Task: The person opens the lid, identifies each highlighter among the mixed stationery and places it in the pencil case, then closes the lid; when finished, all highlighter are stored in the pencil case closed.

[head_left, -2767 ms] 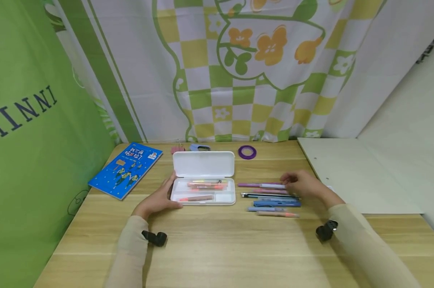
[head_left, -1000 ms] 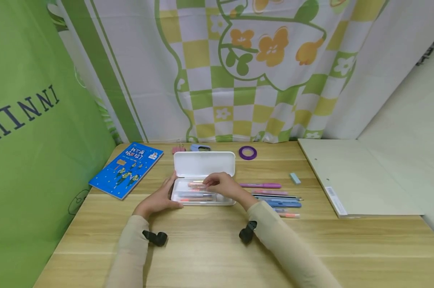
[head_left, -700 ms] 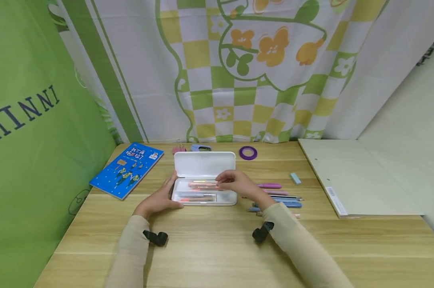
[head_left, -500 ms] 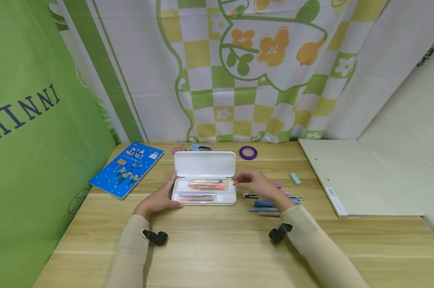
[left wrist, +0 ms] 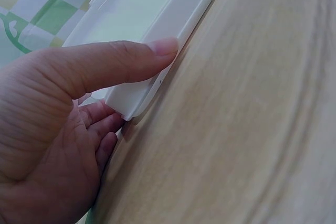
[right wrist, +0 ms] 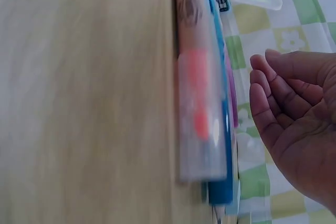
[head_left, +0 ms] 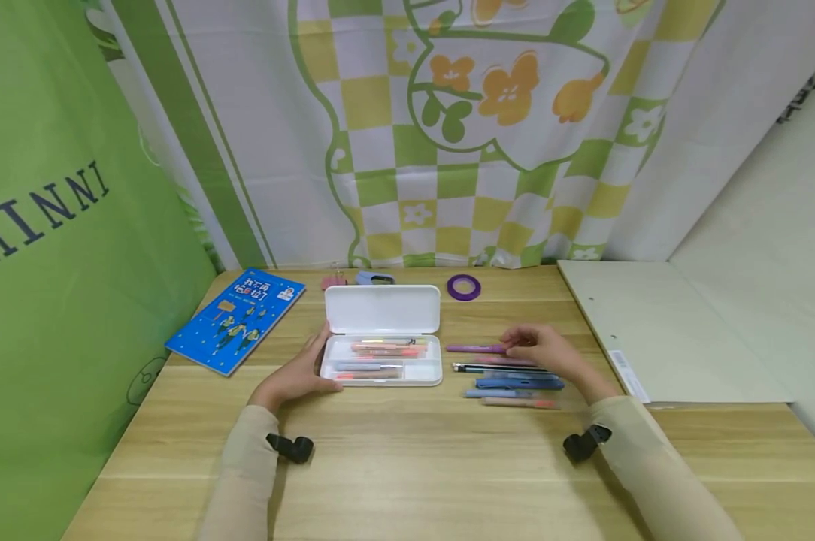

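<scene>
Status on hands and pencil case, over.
Left hand holding pencil case, lid open. Right hand empty, near purple pen. Nothing lies between pen and case.

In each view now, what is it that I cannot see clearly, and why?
Head view: right end of the purple marker, hidden by the right hand.
Head view: print on the white label, too small.
Left wrist view: far end of the white case, cut off by the top edge.
Right wrist view: lettering on the peach highlighter, blurred.
</scene>
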`<state>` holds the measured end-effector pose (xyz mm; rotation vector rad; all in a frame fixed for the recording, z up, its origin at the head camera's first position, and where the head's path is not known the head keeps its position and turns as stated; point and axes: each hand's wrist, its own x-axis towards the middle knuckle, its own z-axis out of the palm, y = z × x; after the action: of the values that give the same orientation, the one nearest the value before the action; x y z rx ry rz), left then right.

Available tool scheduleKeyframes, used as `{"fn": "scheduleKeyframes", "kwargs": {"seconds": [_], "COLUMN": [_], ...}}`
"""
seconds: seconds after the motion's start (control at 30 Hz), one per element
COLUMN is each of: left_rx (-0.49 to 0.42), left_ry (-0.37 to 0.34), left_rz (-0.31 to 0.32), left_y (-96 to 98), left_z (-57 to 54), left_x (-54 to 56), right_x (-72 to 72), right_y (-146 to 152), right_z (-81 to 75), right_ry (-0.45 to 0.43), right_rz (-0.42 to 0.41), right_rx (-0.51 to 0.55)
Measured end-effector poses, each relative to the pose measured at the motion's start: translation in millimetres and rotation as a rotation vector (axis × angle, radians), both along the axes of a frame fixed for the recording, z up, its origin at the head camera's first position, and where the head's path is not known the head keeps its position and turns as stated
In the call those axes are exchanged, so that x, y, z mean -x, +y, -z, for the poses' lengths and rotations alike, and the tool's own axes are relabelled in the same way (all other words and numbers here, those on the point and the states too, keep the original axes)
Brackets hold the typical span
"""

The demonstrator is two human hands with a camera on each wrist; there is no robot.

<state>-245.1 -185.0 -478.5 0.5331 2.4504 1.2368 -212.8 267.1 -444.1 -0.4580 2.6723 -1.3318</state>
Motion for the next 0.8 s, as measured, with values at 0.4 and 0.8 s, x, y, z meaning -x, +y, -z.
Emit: {"fn": "scheduleKeyframes", "kwargs": {"seconds": [0.4,0.8], "left_rx": [0.030,0.032], "left_ry": [0.009,0.001], "left_rz": [-0.009,-0.014], "left_y": [1.9,0.9], "left_z": [0.2,0.6], "left_x": [0.0,0.6], "right_x": [0.2,1.0], "right_y": [15,15], "right_z": [5.8,10.4], "right_ry": [0.045,0.035], "right_rz": [-0.058,-0.085], "right_rx": [-0.037,-0.106]}}
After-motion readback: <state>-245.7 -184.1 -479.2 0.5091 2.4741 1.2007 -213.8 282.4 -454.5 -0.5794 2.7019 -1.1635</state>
